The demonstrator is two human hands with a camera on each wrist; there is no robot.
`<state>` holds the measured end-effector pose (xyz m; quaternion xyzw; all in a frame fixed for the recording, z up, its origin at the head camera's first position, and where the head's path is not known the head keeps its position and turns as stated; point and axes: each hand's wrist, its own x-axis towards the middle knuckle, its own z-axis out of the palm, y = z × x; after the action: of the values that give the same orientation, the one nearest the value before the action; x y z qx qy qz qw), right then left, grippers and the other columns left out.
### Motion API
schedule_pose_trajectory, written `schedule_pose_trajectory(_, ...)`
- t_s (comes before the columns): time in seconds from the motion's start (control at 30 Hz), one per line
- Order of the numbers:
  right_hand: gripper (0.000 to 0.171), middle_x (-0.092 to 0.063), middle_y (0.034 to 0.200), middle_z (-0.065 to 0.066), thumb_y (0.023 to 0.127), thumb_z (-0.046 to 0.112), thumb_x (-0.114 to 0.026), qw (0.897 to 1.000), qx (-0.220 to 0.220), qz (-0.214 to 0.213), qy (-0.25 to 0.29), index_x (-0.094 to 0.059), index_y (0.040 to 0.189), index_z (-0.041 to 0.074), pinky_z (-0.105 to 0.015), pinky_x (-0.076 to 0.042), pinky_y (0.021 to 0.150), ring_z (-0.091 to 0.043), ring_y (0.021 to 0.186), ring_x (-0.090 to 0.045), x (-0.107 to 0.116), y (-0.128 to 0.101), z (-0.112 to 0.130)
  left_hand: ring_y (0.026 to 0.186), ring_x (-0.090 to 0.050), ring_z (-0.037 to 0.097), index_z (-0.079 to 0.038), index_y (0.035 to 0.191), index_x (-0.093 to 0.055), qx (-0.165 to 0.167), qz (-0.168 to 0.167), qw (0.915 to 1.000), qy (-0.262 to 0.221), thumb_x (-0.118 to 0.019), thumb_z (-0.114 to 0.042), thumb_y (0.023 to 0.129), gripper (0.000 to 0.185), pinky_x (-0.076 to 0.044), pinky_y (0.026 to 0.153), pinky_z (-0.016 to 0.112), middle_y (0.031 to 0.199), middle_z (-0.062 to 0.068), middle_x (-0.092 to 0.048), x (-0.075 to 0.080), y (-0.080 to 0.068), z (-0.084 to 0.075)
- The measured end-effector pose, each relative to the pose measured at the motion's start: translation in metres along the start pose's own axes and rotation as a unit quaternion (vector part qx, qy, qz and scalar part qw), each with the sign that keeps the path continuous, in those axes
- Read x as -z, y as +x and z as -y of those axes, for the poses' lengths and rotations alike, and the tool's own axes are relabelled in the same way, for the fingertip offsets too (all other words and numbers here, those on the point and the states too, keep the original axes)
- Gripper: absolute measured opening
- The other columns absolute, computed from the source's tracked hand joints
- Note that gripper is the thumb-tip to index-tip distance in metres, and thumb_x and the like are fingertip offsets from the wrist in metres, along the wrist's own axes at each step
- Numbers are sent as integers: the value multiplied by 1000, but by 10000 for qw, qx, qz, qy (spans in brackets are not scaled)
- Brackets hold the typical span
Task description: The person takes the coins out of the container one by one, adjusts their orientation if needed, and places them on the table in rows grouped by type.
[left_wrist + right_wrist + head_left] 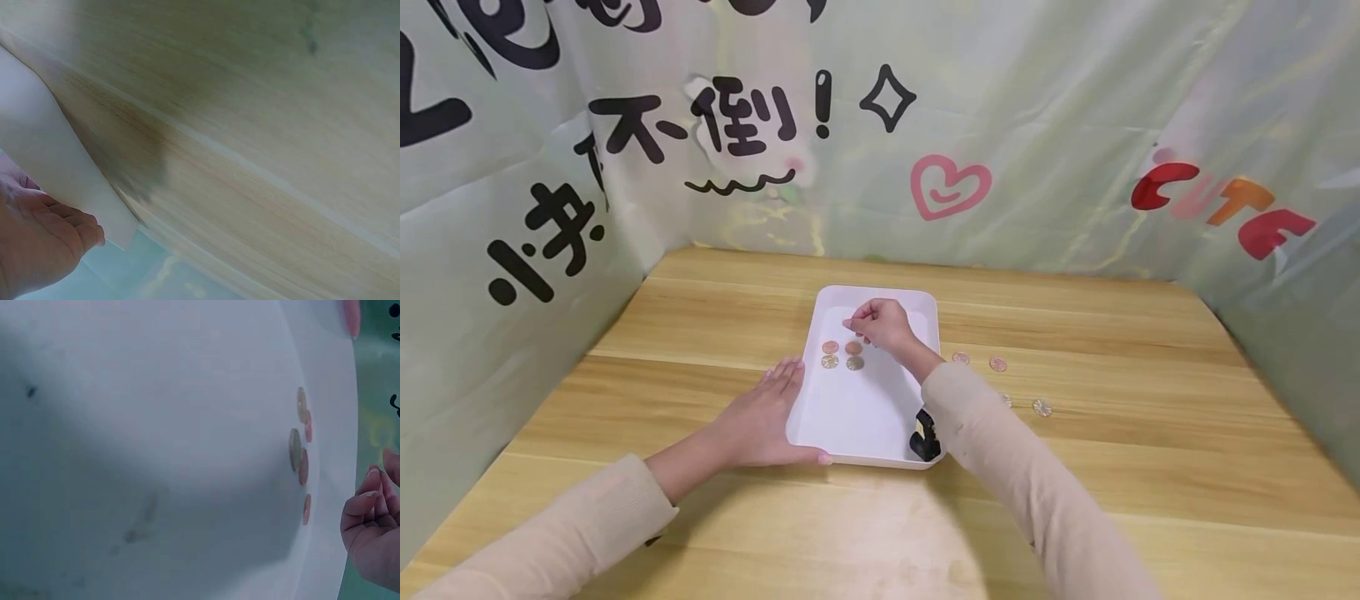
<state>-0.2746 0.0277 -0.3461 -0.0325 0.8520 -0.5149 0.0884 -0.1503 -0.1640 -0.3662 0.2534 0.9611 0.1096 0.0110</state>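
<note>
A white rectangular tray [865, 421] lies on the wooden table. Along its left outer edge my left hand [767, 425] rests, fingers extended and thumb at the near corner; the left wrist view shows its fingers [75, 228] against the tray wall [56, 156]. My right hand [883, 323] is over the tray's far half, with thumb and fingertips pinched together on a coin that is mostly hidden. Near the hand, several coins lie flat in the tray, among them a copper coin [830, 347], a gold-coloured coin [830, 362] and a greyish coin [854, 363].
Right of the tray, more coins lie on the table, including a reddish coin [997, 364] and a silvery coin [1042, 407]. A black device [925, 437] shows beside the right sleeve, over the tray's near right corner. Printed cloth walls [1045, 125] border the table.
</note>
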Motion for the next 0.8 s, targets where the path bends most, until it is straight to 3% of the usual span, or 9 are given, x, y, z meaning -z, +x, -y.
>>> schedule_pose_trajectory(0.2,12,-51,59,4,82,11,-69,9941,-144,672,-844,-60,77,6,-16,-36,47,-8,53,-45,1,-3,-10,139,-24,39,14,140,-26,-3,43,10000,30,-56,-78,66,122,-27,113,48,148,29,-24,0,0,0)
schedule_pose_trajectory(0.33,16,-50,58,6,78,10,-72,9848,76,1029,-1394,-58,72,7,-14,-37,49,-5,54,-45,1,-2,-15,139,-24,39,14,140,-26,-11,64,10000,39,-55,-79,65,122,-27,113,47,148,29,-25,1,0,0)
schedule_pose_trajectory(0.5,21,-49,59,8,73,13,-77,9709,422,1194,-2031,-57,70,8,-13,-35,55,-6,60,-45,0,-1,-16,140,-23,38,14,140,-25,-2,42,10000,23,-55,-79,65,123,-27,113,47,148,29,-24,2,-1,-1)
schedule_pose_trajectory(0.8,18,-50,69,3,76,10,-74,9564,449,1311,-2570,-57,75,7,-14,-36,60,-10,68,-45,-5,1,-15,139,-23,38,13,140,-26,42,67,10000,-23,-57,-78,65,122,-27,113,47,148,29,-25,2,0,-1)
